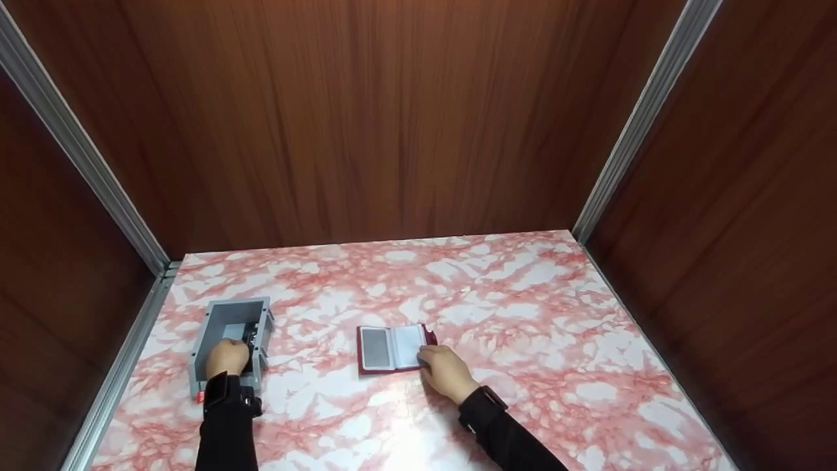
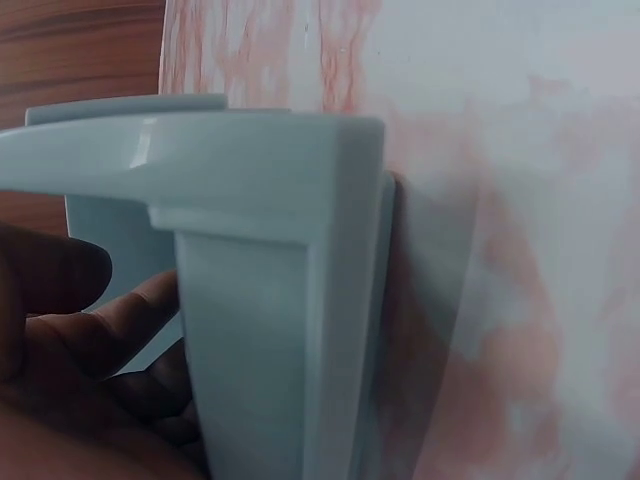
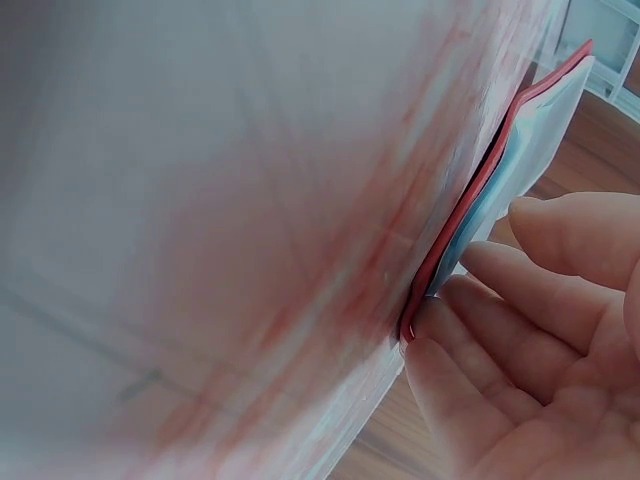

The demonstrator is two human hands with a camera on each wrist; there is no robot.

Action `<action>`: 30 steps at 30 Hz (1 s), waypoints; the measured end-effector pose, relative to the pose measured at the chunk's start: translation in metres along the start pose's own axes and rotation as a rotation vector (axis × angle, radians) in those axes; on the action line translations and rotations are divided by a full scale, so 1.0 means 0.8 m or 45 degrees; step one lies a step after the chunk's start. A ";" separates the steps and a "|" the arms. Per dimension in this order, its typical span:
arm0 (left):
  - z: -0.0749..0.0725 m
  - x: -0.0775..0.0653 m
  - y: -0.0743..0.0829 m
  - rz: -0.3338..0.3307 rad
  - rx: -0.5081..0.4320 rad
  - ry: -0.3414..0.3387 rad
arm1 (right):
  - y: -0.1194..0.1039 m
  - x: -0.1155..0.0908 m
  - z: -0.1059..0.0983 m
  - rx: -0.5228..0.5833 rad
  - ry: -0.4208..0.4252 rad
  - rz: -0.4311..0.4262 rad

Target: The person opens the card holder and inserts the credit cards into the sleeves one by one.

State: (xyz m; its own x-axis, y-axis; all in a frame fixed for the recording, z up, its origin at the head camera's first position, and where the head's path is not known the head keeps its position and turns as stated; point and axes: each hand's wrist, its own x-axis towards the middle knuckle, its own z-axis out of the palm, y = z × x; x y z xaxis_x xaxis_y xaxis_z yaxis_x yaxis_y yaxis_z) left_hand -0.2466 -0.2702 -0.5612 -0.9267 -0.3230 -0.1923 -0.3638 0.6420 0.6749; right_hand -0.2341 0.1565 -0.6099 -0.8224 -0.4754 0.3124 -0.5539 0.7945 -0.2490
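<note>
Across the pink-and-white desk (image 1: 529, 320), a gray bin (image 1: 232, 312) stands at nine o'clock and an open, red-covered booklet (image 1: 392, 348) lies near the dial's centre. The right grip (image 1: 448, 373), fingers extended and unclenched, touches the booklet's four o'clock corner. The left grip (image 1: 227, 358) reaches inside the bin, partly hidden, so I cannot tell whether it clasps anything; at its two o'clock is a small black object (image 1: 251, 331)

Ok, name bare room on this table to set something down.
Bare marbled tabletop: behind the open red card holder, between it and the gray bin, and from the right hand to the right wall. Crowded: the bin, with the left hand and a black object inside.
</note>
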 end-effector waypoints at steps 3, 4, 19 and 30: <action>0.000 0.000 -0.002 0.002 -0.004 0.020 | -0.001 0.000 -0.001 0.005 -0.001 0.000; 0.001 0.000 -0.003 0.005 -0.007 0.029 | -0.001 0.000 -0.001 0.008 0.001 -0.001; 0.003 -0.004 -0.005 0.038 -0.096 0.203 | -0.001 -0.001 -0.002 0.030 -0.003 -0.011; 0.000 -0.004 0.000 0.051 -0.123 0.183 | -0.002 -0.001 -0.003 0.028 -0.010 0.001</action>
State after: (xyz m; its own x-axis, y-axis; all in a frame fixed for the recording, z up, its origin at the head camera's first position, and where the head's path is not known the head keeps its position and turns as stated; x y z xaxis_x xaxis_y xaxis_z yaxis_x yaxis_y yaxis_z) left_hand -0.2436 -0.2691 -0.5609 -0.9146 -0.3992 -0.0643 -0.3095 0.5890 0.7465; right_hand -0.2320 0.1562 -0.6077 -0.8237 -0.4778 0.3054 -0.5560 0.7863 -0.2695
